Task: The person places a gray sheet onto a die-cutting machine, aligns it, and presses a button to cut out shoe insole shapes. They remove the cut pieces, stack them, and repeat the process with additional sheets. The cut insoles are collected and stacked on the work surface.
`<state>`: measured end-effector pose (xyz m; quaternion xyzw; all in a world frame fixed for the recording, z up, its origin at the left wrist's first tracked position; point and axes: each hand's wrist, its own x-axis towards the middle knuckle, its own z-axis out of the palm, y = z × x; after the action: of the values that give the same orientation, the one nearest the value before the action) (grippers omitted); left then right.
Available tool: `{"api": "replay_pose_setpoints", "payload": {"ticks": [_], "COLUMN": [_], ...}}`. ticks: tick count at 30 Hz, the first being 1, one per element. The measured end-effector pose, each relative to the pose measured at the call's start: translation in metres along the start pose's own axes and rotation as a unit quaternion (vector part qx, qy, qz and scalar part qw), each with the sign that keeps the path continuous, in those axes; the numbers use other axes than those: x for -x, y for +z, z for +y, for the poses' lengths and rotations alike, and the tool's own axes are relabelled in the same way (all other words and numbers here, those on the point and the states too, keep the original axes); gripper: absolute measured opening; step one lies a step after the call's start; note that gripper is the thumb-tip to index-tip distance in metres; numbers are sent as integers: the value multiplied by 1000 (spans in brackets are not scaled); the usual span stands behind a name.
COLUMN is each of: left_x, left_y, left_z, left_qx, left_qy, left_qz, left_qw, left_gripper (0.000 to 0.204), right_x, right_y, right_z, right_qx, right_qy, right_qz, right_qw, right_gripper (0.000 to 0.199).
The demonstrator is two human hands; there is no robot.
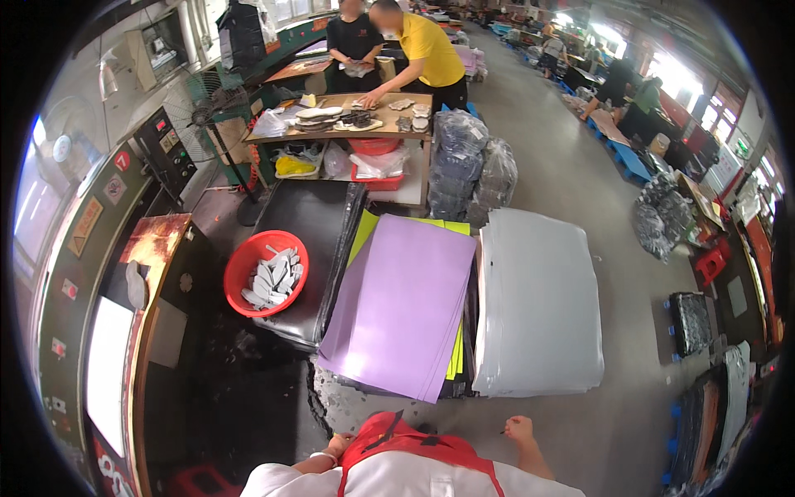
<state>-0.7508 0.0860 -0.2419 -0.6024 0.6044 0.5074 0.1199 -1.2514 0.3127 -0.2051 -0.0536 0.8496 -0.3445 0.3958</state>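
At the lower edge, my left hand [338, 446] hangs beside the red apron [397, 439] I wear; its fingers are too small and partly hidden to read. Over the floor on the other side, my right hand [519, 428] is curled closed, with a tiny dark thing at its fingers that I cannot make out. In front of me lies a stack of purple sheets [406, 298], slightly fanned, over yellow-green sheets [456, 356]. To its right stands a tall pile of grey sheets [542, 302]. A red basin [229, 277] of grey sole-shaped pieces [273, 280] rests on black sheets [306, 224].
A machine with a wooden-edged bed [153, 290] runs along the left, near a standing fan [203, 108]. Beyond the stacks, two people stand at a worktable [389, 124] bearing sole-shaped pieces. Wrapped bundles [457, 157] stand beside it. Pallets [629, 161] line the right side.
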Motion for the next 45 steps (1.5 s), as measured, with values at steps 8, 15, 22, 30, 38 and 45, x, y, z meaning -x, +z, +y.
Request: {"api": "replay_pose_setpoints", "payload": {"ticks": [8, 15, 22, 30, 38, 45], "left_x": [-66, -122, -56, 16, 22, 10], "left_y": [-8, 12, 30, 63, 61, 66], "left_z": [59, 124, 140, 114, 142, 145], "left_qx": [-38, -58, -124, -104, -142, -172], "left_qy": [11, 48, 79, -58, -143, -107], "left_qz": [-41, -100, -99, 37, -18, -29], "left_qw": [998, 992, 984, 992, 979, 979], "left_gripper": [35, 40, 46, 37, 31, 33], "right_x": [-29, -32, -121, -216, -229, -216], "right_y": [22, 18, 21, 33, 35, 27], "right_z": [-56, -40, -3, 34, -8, 0], "right_qx": [-53, -126, -193, -302, -510, -508], "right_qy": [11, 141, 157, 376, 349, 376], "right_qz": [-32, -57, 100, 162, 124, 138], "right_qw": [998, 980, 963, 861, 776, 763], "right_gripper": [17, 37, 49, 55, 72, 67]}}
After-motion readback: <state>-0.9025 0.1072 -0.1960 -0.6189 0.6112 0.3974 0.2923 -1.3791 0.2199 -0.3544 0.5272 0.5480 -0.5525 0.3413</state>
